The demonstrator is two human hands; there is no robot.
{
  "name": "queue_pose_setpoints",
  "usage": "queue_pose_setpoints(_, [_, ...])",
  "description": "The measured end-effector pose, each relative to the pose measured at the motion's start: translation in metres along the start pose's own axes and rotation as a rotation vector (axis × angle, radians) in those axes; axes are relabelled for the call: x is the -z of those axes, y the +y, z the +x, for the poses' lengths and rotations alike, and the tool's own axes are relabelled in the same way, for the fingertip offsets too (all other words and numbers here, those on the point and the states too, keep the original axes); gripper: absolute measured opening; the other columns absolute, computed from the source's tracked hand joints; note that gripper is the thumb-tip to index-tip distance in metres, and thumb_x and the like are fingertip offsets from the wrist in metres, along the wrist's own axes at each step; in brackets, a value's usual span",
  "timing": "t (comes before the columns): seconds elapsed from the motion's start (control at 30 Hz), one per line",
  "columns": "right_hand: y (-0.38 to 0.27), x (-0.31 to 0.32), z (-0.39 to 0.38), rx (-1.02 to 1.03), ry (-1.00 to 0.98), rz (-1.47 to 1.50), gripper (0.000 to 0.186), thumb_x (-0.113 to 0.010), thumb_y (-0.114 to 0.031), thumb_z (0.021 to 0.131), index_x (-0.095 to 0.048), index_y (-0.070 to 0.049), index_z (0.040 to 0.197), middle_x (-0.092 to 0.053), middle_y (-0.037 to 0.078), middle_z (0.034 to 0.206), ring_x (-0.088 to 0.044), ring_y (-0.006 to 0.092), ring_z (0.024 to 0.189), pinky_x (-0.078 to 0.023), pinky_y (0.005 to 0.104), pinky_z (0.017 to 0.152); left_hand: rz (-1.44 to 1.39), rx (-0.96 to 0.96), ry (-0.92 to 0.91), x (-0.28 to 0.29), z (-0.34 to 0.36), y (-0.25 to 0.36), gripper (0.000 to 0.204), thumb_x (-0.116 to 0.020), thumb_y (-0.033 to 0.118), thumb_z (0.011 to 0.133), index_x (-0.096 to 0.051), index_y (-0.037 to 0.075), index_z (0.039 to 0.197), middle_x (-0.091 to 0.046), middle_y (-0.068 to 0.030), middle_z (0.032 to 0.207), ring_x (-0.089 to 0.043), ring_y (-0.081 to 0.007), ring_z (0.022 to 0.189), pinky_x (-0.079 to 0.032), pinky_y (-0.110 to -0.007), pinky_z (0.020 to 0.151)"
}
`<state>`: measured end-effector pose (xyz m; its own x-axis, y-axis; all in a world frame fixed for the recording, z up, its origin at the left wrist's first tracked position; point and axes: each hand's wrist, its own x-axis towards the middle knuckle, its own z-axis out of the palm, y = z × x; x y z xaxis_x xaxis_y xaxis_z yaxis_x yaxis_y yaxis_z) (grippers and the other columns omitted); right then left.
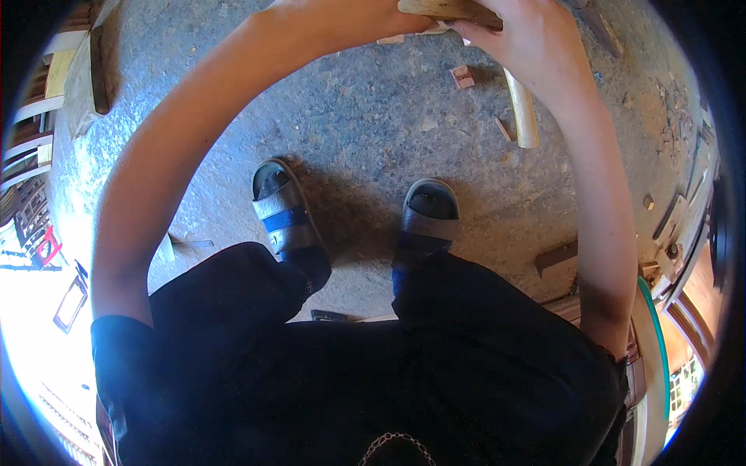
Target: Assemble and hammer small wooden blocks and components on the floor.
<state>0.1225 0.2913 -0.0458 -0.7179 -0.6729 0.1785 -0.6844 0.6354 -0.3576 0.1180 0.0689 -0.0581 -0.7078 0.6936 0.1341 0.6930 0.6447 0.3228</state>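
Observation:
At the top edge my right hand (528,43) grips a curved wooden piece (449,11), thumb bent beneath it. My left hand (373,15) reaches the same piece from the left, but its fingers are mostly hidden or cropped. Below my right hand, a pale, slightly curved length of wood (519,113) points down toward my feet; whether it is held or lies on the floor I cannot tell. A small reddish block (462,76) and a thin offcut (503,129) lie on the floor nearby.
My sandaled feet (284,217) stand apart on a stained concrete floor (342,116). Wooden scraps (556,256) lie to the right, by a green curved edge (659,326). Stacked timber (43,109) and a red object (47,248) line the bright left side.

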Motion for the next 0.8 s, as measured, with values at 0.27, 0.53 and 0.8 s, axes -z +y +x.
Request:
queue_pose_setpoints(0.27, [0.006, 0.002, 0.002, 0.003, -0.027, 0.091, 0.037, -0.081, -0.007, 0.075, -0.073, -0.001, 0.111, -0.072, 0.015, 0.108, -0.069, 0.0364, 0.102, -0.056, 0.0437, 0.089, -0.005, 0.206, -0.037, 0.004, -0.001, 0.015, 0.03, -0.076, 0.035, 0.087, -0.074, 0.006, 0.095, -0.071, -0.0188, 0.086, -0.071, -0.0407, 0.082, -0.056, -0.05, 0.071])
queue_pose_setpoints(0.53, [-0.008, 0.014, 0.002, -0.038, -0.063, 0.126, 0.036, -0.079, -0.002, 0.076, -0.073, 0.0, 0.111, -0.073, 0.015, 0.113, -0.069, 0.0346, 0.107, -0.055, 0.0429, 0.094, -0.108, 0.417, 0.002, -0.004, -0.001, 0.03, 0.037, -0.08, 0.036, 0.083, -0.074, 0.0, 0.089, -0.072, -0.0234, 0.085, -0.071, -0.0431, 0.083, -0.056, -0.051, 0.073])
queue_pose_setpoints(0.8, [0.011, 0.006, 0.002, 0.032, -0.057, 0.12, 0.035, -0.078, -0.003, 0.078, -0.074, -0.001, 0.113, -0.074, 0.012, 0.116, -0.068, 0.0323, 0.11, -0.054, 0.0419, 0.098, -0.186, 0.459, 0.059, -0.009, -0.003, 0.034, 0.035, -0.079, 0.036, 0.084, -0.074, 0.002, 0.091, -0.073, -0.0211, 0.088, -0.071, -0.042, 0.083, -0.056, -0.049, 0.073])
